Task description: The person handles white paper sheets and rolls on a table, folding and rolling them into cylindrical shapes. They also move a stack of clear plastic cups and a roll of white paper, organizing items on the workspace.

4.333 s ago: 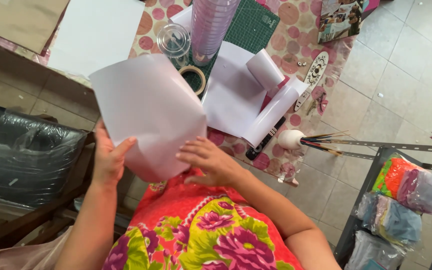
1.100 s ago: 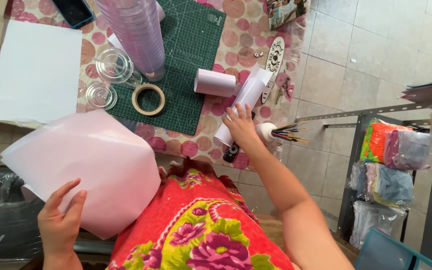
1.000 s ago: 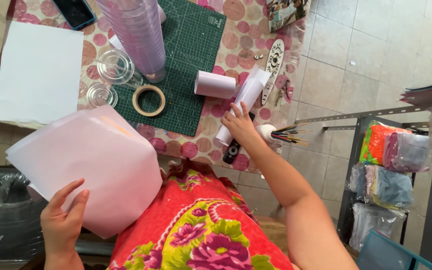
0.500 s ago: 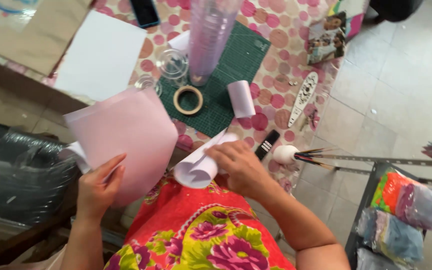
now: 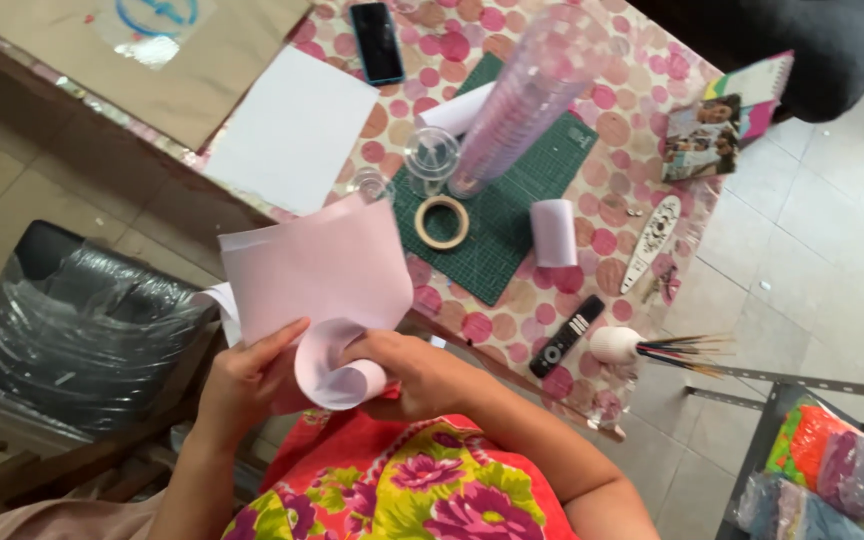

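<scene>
- Pink paper sheet (image 5: pixel 317 270): thin, matte, flat up top, lower edge curled into a loose open roll; held over the lap, just off the near edge of the green cutting mat (image 5: pixel 512 225).
- Left hand (image 5: pixel 242 375): fingers closed on the sheet's lower left edge.
- Right hand (image 5: pixel 417 370): gripping the curled end, fingers wrapped round it.
- On the mat: tape ring (image 5: pixel 442 222), stack of clear plastic cups (image 5: pixel 522 105), small paper roll (image 5: pixel 554 232).
- Right of the mat: black remote (image 5: pixel 567 335).
</scene>
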